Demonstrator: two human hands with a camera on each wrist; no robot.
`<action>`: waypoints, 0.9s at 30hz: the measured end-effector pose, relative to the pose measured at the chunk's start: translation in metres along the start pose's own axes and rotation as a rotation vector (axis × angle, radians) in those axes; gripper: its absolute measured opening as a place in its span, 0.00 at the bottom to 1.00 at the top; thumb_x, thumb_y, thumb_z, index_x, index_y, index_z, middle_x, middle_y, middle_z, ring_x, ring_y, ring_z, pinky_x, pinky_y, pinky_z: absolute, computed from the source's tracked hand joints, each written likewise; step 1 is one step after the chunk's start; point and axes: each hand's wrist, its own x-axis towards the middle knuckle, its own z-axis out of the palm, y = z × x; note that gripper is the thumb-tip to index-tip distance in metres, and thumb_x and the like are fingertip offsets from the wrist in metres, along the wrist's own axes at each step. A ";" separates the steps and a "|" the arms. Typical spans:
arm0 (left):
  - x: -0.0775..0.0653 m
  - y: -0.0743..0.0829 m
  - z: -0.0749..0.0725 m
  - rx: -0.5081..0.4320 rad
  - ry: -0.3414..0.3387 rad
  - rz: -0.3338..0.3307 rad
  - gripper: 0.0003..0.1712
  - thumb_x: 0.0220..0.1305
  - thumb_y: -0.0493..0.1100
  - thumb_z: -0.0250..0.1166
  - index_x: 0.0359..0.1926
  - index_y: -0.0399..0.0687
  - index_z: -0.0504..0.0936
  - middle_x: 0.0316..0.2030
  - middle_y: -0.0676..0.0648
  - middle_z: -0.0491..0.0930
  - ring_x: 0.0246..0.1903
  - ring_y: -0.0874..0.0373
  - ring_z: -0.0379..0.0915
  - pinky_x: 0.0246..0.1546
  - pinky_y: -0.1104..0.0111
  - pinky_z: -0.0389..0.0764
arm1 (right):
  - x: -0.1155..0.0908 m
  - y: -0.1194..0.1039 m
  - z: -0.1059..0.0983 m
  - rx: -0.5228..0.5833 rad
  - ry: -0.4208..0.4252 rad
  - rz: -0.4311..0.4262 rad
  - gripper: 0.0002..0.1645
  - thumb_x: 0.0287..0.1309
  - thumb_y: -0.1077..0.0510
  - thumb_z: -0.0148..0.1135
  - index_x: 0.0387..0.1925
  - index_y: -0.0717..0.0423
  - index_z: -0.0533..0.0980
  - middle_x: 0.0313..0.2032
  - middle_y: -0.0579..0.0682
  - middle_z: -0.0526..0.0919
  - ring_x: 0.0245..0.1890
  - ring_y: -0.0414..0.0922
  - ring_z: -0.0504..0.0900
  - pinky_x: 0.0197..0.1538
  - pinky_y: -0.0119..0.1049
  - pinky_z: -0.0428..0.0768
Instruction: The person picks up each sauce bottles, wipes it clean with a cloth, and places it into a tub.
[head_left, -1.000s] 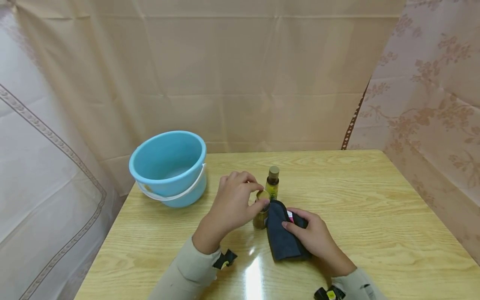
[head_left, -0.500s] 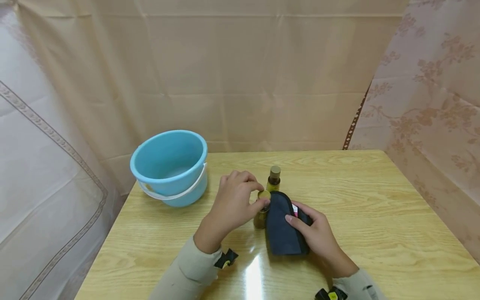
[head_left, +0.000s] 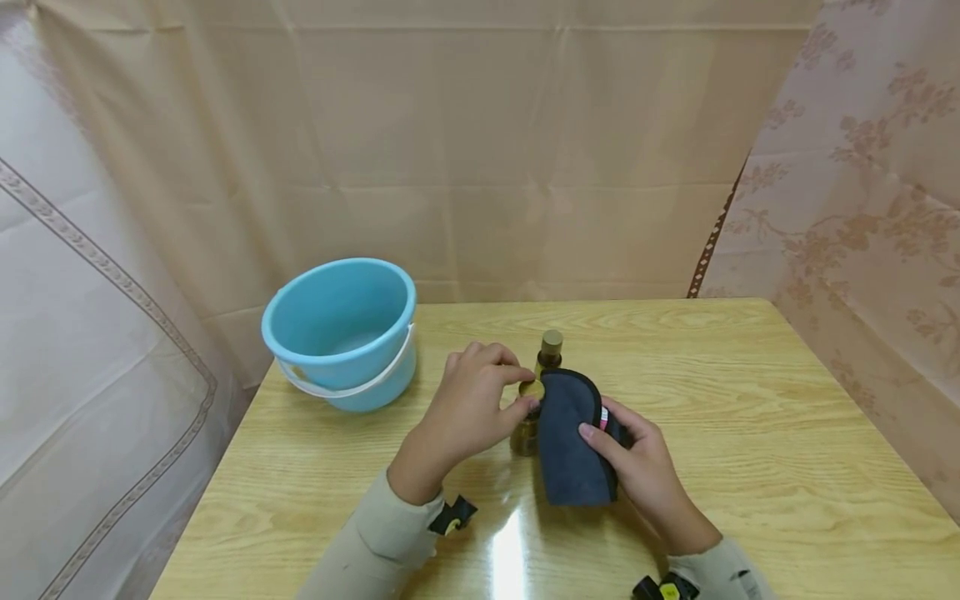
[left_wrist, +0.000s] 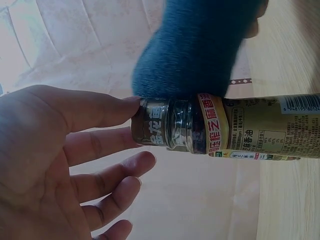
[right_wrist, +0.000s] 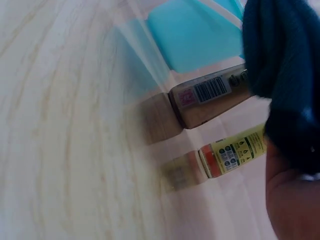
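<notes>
A brown-glass sesame oil bottle (head_left: 525, 437) stands upright on the table. My left hand (head_left: 468, 404) pinches its gold cap (head_left: 532, 390) between thumb and index finger; the other fingers are spread, as the left wrist view shows, where the bottle's label (left_wrist: 270, 125) is readable. My right hand (head_left: 641, 462) grips a folded dark blue cloth (head_left: 573, 450) with black edging and a small white-and-pink tag. In the left wrist view the cloth (left_wrist: 195, 55) lies against the cap and neck. Behind it stands a second, yellow-labelled bottle (head_left: 551, 354), partly hidden by the cloth; its label (right_wrist: 240, 152) shows in the right wrist view.
A light blue bucket (head_left: 330, 362) with a white handle stands at the table's back left. The wood-grain table (head_left: 735, 392) ends at a beige curtain (head_left: 495, 150) behind. Patterned drapes (head_left: 862, 217) hang to the right and left.
My right hand has raised the cloth and brought it more upright beside the bottle, covering more of the rear bottle. The left hand keeps its pinch on the cap, nearly still.
</notes>
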 end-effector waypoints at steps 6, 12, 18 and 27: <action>0.000 -0.001 0.000 0.001 -0.014 -0.008 0.17 0.67 0.58 0.70 0.53 0.61 0.90 0.49 0.57 0.81 0.49 0.56 0.69 0.52 0.56 0.67 | 0.003 0.003 -0.001 -0.081 0.005 0.075 0.31 0.67 0.51 0.70 0.68 0.51 0.76 0.64 0.55 0.79 0.52 0.44 0.87 0.48 0.41 0.87; 0.001 0.000 0.000 -0.005 -0.026 -0.013 0.17 0.67 0.58 0.70 0.53 0.61 0.90 0.50 0.57 0.81 0.50 0.56 0.69 0.52 0.56 0.66 | 0.005 0.004 -0.003 -0.125 -0.011 0.116 0.30 0.65 0.48 0.72 0.66 0.49 0.78 0.62 0.58 0.82 0.48 0.47 0.89 0.46 0.42 0.88; 0.001 0.001 -0.001 0.007 -0.027 -0.010 0.18 0.67 0.59 0.69 0.54 0.62 0.90 0.50 0.57 0.81 0.50 0.56 0.69 0.52 0.56 0.67 | 0.007 0.007 -0.003 -0.167 -0.064 0.130 0.30 0.65 0.47 0.71 0.66 0.49 0.78 0.62 0.59 0.82 0.48 0.47 0.90 0.45 0.41 0.88; 0.000 -0.001 0.000 0.018 -0.016 0.002 0.17 0.68 0.58 0.69 0.53 0.62 0.90 0.50 0.57 0.81 0.49 0.56 0.69 0.51 0.56 0.67 | 0.007 0.011 -0.003 -0.293 -0.087 0.144 0.31 0.64 0.46 0.72 0.66 0.47 0.78 0.57 0.59 0.84 0.42 0.47 0.90 0.41 0.39 0.88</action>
